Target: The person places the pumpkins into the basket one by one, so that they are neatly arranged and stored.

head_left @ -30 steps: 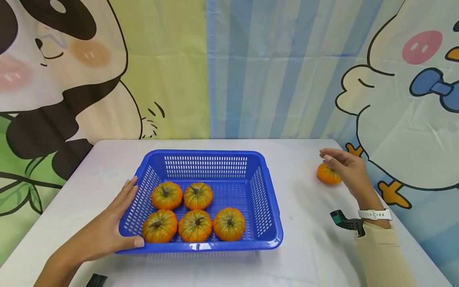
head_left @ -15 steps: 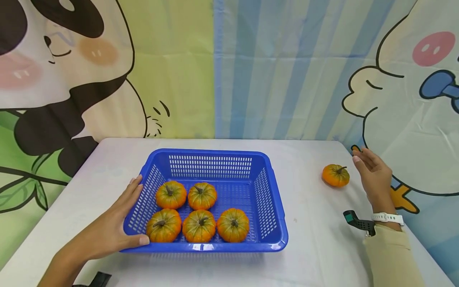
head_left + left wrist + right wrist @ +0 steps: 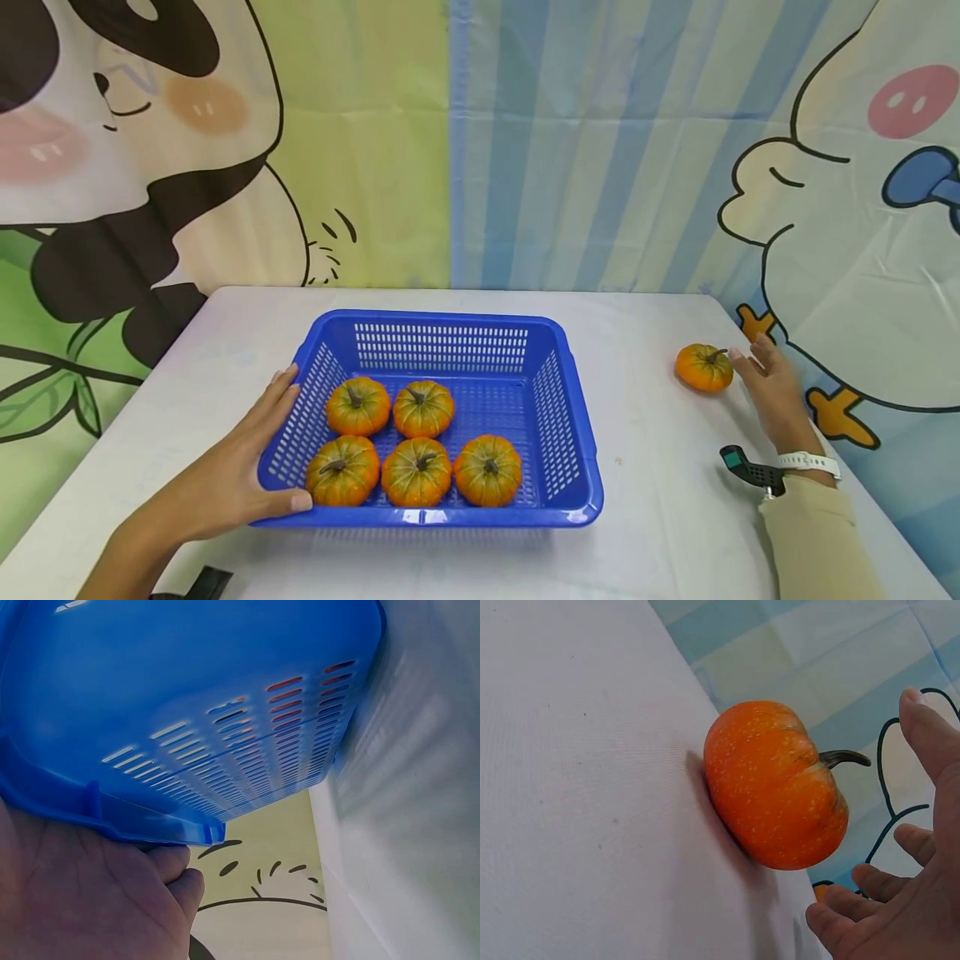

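Note:
A blue plastic basket stands on the table with several small orange-green pumpkins inside. My left hand holds its near left corner, thumb over the front rim and fingers along the left rim. From the left wrist view, the palm lies against the underside of the basket's rim. Another pumpkin sits alone on the table at the right, stem pointing right. Just right of it is my right hand, fingers spread and holding nothing. In the right wrist view a gap shows between fingers and pumpkin.
The white table reaches back to a striped cloth backdrop. Cartoon-printed cloth borders the table's right side. A white band and a black camera mount sit on the right wrist.
My right hand moves right, off from above the lone pumpkin, then comes down and back beside it. The view shifts slightly. My left hand keeps its place on the basket.

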`<state>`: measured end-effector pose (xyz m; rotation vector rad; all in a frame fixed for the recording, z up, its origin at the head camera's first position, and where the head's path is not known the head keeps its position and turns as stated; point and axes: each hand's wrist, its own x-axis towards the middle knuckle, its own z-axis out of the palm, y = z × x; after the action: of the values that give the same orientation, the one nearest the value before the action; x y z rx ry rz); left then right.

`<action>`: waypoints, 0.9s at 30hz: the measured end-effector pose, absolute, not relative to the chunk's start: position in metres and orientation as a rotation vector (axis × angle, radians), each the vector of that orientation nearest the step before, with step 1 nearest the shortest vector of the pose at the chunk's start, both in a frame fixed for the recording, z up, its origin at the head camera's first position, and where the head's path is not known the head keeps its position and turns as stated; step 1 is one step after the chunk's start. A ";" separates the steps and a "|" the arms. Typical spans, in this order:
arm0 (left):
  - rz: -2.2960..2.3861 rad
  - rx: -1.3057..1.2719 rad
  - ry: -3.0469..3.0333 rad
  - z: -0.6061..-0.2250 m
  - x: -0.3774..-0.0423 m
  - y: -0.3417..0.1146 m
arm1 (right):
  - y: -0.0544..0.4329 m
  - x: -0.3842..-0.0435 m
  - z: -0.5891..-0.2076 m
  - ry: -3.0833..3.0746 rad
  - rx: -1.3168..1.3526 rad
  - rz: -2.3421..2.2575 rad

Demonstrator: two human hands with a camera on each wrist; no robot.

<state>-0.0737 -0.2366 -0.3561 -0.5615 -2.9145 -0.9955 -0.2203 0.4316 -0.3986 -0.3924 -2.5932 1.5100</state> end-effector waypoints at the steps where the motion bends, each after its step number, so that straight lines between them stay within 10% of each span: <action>1: -0.995 -0.562 -2.915 -0.356 -0.074 -0.237 | 0.432 -0.221 -0.401 -2.599 -0.400 1.533; 27: -0.995 -0.581 -2.898 -0.358 -0.075 -0.238 | 0.413 -0.231 -0.413 -2.743 -0.326 1.507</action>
<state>-0.0745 -0.2382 -0.3578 -0.5812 -2.8978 -0.9951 -0.2308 0.4132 -0.4132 -0.3259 -2.7429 1.5070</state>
